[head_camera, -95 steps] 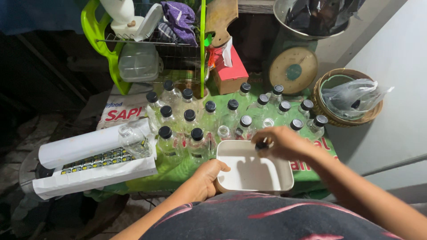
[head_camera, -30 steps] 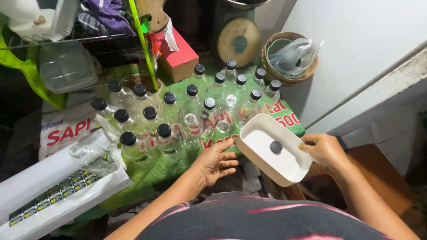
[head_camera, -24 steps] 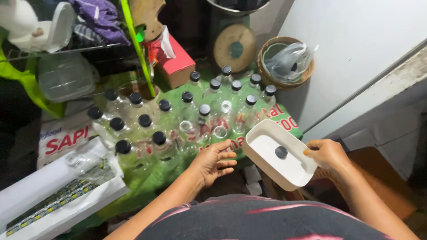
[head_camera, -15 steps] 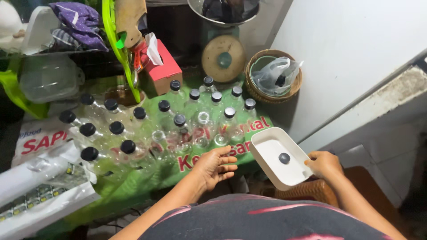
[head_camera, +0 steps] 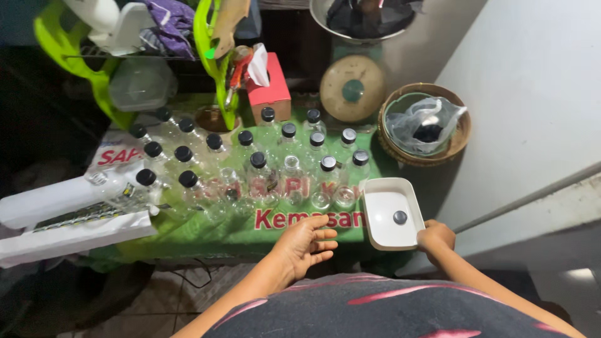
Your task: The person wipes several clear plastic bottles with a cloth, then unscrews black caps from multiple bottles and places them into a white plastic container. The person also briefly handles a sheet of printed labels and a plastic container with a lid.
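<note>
Green cloth covers the table (head_camera: 206, 228); on it stand rows of clear bottles (head_camera: 258, 172), most black-capped, a few uncapped nearest you; your right hand (head_camera: 435, 238) grips the near corner of the white tray (head_camera: 391, 213), which holds one dark cap (head_camera: 399, 217); your left hand (head_camera: 307, 244) hovers open, palm up, beside it; a basket (head_camera: 422, 125) holds a plastic bag (head_camera: 426, 122).

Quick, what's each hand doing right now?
Left hand: open, palm up, holding nothing.
Right hand: closed on the white tray's edge; one dark cap inside.
</note>
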